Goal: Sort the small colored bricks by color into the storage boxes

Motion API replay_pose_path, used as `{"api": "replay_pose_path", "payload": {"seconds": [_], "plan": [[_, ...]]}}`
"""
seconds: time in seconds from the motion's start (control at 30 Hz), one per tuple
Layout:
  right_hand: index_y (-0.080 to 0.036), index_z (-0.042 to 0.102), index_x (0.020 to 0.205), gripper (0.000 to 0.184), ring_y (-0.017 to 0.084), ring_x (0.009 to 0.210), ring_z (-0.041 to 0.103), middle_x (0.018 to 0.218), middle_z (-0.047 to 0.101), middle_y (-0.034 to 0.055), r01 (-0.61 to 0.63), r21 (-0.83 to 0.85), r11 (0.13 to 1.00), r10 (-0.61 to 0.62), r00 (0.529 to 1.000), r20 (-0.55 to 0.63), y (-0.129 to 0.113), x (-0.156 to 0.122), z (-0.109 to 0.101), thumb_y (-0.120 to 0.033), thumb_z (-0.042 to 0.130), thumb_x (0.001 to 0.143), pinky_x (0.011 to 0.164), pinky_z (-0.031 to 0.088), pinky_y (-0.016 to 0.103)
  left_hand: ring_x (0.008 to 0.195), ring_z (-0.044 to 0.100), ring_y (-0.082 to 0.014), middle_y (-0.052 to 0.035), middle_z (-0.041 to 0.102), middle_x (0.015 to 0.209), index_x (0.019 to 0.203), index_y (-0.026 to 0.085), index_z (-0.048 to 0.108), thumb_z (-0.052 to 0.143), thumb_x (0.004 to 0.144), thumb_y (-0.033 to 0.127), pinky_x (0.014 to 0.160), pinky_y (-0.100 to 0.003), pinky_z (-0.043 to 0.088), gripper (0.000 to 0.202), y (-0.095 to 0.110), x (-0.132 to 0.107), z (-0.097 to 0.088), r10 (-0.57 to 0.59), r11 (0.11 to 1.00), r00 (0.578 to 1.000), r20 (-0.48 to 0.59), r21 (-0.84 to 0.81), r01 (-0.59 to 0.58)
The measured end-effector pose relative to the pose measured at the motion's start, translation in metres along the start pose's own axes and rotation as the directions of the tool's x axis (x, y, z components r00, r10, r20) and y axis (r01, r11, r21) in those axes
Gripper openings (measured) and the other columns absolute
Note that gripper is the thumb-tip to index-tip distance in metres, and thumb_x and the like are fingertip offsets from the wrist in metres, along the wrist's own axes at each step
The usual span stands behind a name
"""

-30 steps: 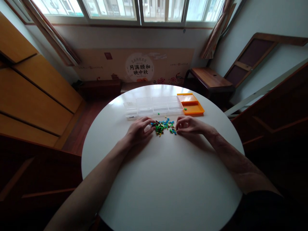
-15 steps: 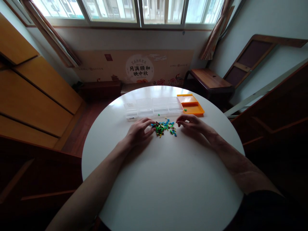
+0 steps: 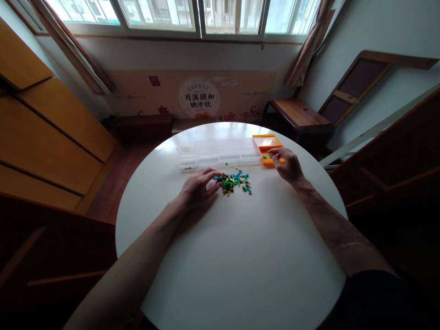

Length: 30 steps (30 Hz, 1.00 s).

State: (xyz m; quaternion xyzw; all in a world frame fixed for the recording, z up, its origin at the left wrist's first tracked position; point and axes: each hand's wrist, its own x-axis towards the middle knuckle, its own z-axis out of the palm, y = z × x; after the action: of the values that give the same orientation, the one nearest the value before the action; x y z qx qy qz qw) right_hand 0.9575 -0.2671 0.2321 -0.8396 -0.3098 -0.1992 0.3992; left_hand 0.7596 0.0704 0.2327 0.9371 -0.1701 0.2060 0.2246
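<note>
A small heap of tiny coloured pieces, green, blue, yellow and dark, lies on the round white table. My left hand rests at the heap's left edge, fingers curled with the tips touching the pieces. My right hand reaches over the near edge of the orange tray, fingers bent in a pinch; what they hold is too small to make out. A tiny green piece lies in the tray by the fingertips.
A row of clear plastic compartment boxes stands behind the heap, left of the orange tray. One green piece lies loose in front of them. Wooden furniture surrounds the table; a low wooden bench stands at the back right.
My right hand has left the right side of the heap and moved back and to the right, onto the orange tray. My left hand has stayed at the heap.
</note>
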Motion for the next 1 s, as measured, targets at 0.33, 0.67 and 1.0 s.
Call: {"api": "replay_pose_path", "payload": {"seconds": [0.33,0.67,1.0], "plan": [[-0.022,0.076,0.104,0.018,0.029,0.093,0.069,0.106,0.079,0.0099,-0.041,-0.052,0.998,0.039,0.999,-0.032,0.009,-0.002,0.006,-0.026,0.061,0.095,0.098,0.058,0.050,0.112,0.074,-0.0255,-0.0075,0.077,0.126,0.128,0.027,0.075,0.064,0.107,0.037,0.099,-0.041,0.060,0.026,0.002,0.001,-0.001,0.002,1.000,1.000,-0.002,0.001,-0.002],[-0.028,0.079,0.093,0.014,0.025,0.087,0.066,0.090,0.074,0.0049,0.199,0.268,0.943,-0.310,0.821,0.480,-0.052,-0.020,0.006,-0.036,0.069,0.099,0.088,0.057,0.042,0.109,0.074,-0.0251,-0.0068,0.077,0.122,0.125,0.027,0.075,0.064,0.106,0.037,0.097,-0.040,0.060,0.024,0.004,0.001,-0.003,-0.005,1.000,1.000,0.004,-0.021,0.005],[-0.029,0.080,0.101,0.011,0.022,0.087,0.064,0.093,0.072,0.0041,0.264,0.274,0.925,-0.378,0.725,0.575,-0.067,-0.024,0.012,-0.037,0.074,0.097,0.083,0.054,0.036,0.109,0.074,-0.0245,-0.0062,0.077,0.122,0.124,0.027,0.075,0.065,0.106,0.036,0.097,-0.039,0.059,0.022,0.003,0.000,-0.002,-0.001,1.000,1.000,0.011,-0.010,0.001]]}}
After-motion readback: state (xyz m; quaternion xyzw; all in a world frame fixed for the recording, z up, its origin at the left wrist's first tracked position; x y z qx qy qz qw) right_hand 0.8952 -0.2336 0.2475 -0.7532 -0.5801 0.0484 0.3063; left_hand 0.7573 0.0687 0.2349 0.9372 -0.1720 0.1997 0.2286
